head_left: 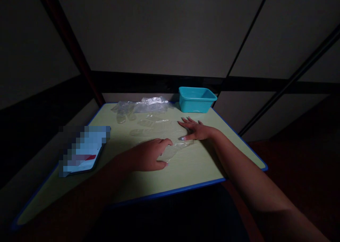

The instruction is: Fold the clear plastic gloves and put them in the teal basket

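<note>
A clear plastic disposable glove (164, 130) lies spread on the small table, its fingers pointing left. My right hand (195, 130) rests on the cuff end of this glove, palm down with the fingers spread. Over the near side of the same glove is my left hand (152, 155), its thumb and index finger apart and nothing visibly pinched between them. Its other fingers are mostly hidden beneath the hand. Behind the glove sits a crumpled pile of similar clear plastic gloves (148, 105), some with finger shapes showing at the left.
A turquoise plastic basket (198, 102) stands at the table's far right corner. On the left lies a phone-like device (85, 150) with a lit, blurred screen. The pale table (170, 185) has a blue rim, and cabinet-like panels (159, 29) rise behind it.
</note>
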### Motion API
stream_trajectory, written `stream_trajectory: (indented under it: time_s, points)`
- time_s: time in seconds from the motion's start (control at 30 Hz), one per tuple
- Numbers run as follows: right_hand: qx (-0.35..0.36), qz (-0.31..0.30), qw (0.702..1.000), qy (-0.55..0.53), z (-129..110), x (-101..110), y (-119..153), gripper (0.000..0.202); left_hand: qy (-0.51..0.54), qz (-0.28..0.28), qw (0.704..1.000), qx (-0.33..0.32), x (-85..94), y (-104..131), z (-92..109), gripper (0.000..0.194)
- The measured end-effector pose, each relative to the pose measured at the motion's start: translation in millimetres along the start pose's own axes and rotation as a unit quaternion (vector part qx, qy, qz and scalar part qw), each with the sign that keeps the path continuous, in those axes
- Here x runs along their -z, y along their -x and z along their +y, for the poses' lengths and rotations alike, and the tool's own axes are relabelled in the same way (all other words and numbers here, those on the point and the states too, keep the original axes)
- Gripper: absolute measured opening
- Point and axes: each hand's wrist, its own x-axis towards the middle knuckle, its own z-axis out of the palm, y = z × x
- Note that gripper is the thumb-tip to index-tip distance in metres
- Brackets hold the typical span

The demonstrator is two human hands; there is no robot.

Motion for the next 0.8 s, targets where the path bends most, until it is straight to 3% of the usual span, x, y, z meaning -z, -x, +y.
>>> stream_trajectory:
  time_s: [0.23,0.4,0.8]
  points:
    - [0.007,0.002,1.000,0.000,3,-1,-2,0.093,-0.011,0.043,0.999,-0.028,-5.3,-3,-8,0.047]
    - [0.006,0.006,1.000,0.001,3,-2,-2,0.091,0.013,0.021,0.998,-0.058,-1.7,-5,-11,0.050]
    - [0.008,0.008,1.000,-0.004,5,-3,-3,0.092,0.084,0.017,0.993,-0.076,0.1,-9,-19,0.027]
